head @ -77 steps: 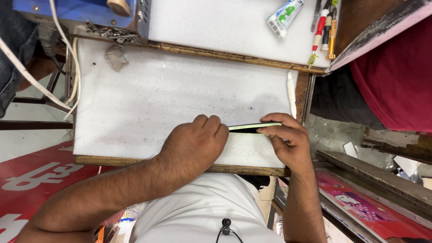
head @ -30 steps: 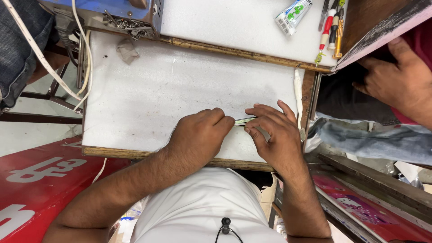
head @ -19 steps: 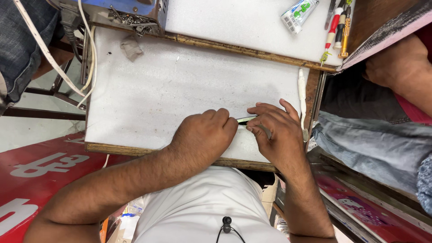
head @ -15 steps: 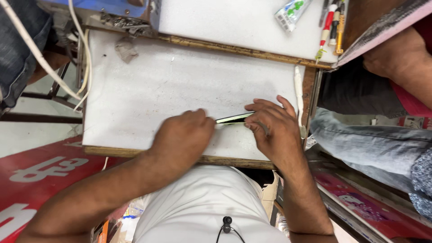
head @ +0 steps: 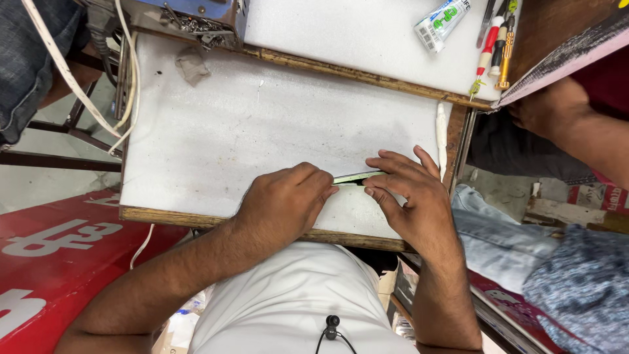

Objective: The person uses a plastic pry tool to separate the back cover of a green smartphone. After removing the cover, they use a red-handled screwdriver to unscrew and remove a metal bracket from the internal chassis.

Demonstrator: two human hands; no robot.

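Fingers (head: 386, 164) of my right hand (head: 409, 196) and left hand (head: 282, 203) pinch one thin green strip (head: 357, 177) on edge, its long axis left-right across the white worktop (head: 229, 131).

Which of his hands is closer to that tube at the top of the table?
Right. The right hand lies almost straight below the tube; the left hand sits further off, down to the left.

matt white foam pad (head: 262, 131), worn wood edge (head: 341, 65)
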